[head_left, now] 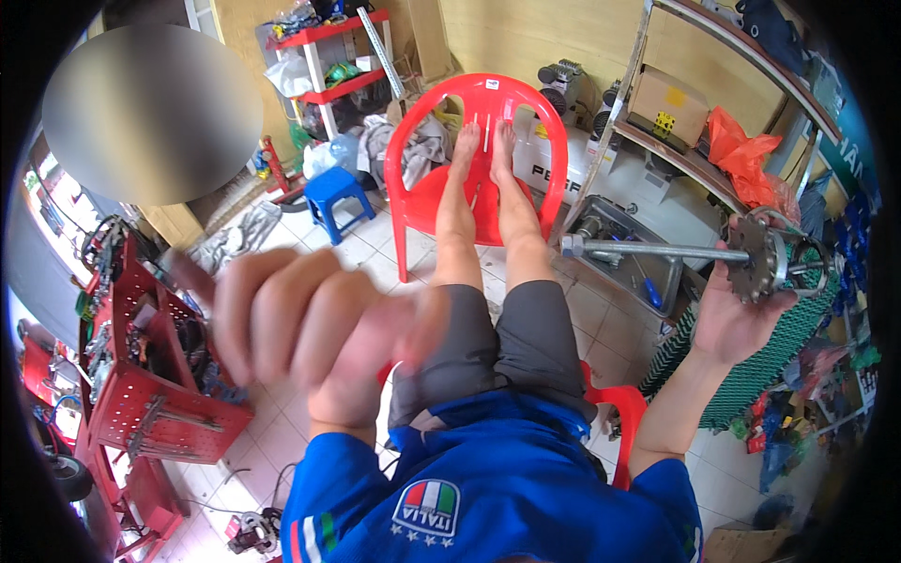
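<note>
My right hand is raised at the right, its fingers round a toothed metal sprocket. A long metal bolt-like rod runs through the sprocket and points left, with a nut-like end at its tip. Close in front of me, my left hand is raised and smeared by motion. Its fingers look curled, but whether anything is in them does not show. My bare feet rest on a red plastic chair ahead.
A red tool cart with tools stands at the left. Farther off are a blue stool and a red-and-white shelf. At the right, a metal tray holds tools below a rack with an orange bag. A green mesh-covered thing stands beside my right arm.
</note>
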Demonstrator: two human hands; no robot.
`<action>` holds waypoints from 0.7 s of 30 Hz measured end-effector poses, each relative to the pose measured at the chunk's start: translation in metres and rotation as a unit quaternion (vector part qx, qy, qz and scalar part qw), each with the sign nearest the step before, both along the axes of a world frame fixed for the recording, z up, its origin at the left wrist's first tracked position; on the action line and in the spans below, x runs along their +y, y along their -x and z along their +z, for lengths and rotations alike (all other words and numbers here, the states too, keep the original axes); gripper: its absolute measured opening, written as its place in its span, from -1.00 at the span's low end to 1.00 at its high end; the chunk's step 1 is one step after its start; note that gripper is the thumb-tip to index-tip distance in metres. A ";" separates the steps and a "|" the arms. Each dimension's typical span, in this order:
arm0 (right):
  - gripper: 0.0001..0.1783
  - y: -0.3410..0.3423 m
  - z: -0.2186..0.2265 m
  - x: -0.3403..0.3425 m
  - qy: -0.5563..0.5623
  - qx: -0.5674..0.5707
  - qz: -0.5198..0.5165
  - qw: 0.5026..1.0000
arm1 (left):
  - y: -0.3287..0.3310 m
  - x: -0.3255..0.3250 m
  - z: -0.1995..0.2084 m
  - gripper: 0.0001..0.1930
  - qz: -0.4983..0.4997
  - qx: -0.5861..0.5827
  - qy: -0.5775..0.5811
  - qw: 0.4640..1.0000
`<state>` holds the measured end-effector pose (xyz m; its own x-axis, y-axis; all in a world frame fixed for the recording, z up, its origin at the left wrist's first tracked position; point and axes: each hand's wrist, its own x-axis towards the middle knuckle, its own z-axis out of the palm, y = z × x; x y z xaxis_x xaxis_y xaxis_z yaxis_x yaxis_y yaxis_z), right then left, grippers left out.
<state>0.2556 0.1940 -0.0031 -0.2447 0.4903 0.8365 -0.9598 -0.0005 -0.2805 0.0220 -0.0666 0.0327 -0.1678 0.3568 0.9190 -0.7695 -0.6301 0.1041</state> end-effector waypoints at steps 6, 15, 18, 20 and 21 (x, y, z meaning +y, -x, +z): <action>-0.07 -0.024 0.002 0.003 0.036 0.001 0.011 0.999 | -0.005 -0.020 0.000 -0.78 -0.109 0.114 -0.005 0.987; -0.07 -0.018 0.009 0.006 -0.027 -0.010 0.050 0.998 | -0.001 -0.022 0.011 -0.69 -0.108 0.151 -0.050 0.981; -0.06 -0.026 0.006 0.011 0.011 -0.018 -0.077 0.997 | -0.012 -0.040 0.000 -0.64 -0.050 0.061 0.038 0.996; -0.05 -0.031 0.008 0.014 0.019 -0.024 -0.102 0.994 | -0.001 -0.036 0.008 -0.67 -0.122 0.104 0.106 0.981; -0.06 -0.031 0.010 0.016 0.015 -0.027 -0.094 0.995 | 0.000 -0.040 0.013 -0.68 -0.144 0.117 0.169 0.968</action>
<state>0.2864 0.2097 0.0065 -0.1898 0.5562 0.8091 -0.9276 0.1685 -0.3334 0.0221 -0.1066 0.0454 0.1811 0.6456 0.7419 -0.8388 -0.2924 0.4592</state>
